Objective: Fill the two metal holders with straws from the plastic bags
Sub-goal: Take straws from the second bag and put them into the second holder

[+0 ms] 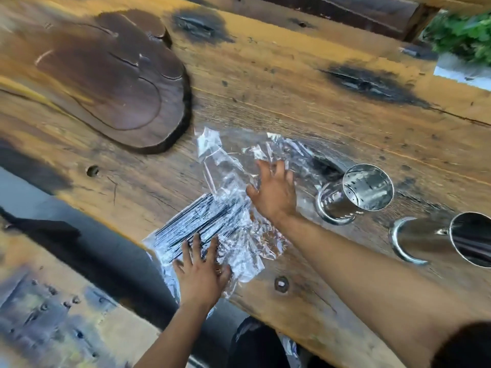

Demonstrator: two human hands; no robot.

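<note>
A clear plastic bag of black straws (202,221) lies across the near edge of the wooden table (265,83). My left hand (202,272) presses flat on its near end, fingers spread. A second, crumpled clear bag (225,160) lies just beyond it. My right hand (275,189) rests on that plastic with straight fingers. Two shiny metal holders stand to the right: one (356,195) close to my right hand, the other (446,240) at the frame's right edge. Both look empty inside.
A dark round wooden slab (111,78) lies on the table at the back left. Green leaves (462,35) show at the far right corner. Below the table edge run a dark gap and a lower wooden bench (53,309).
</note>
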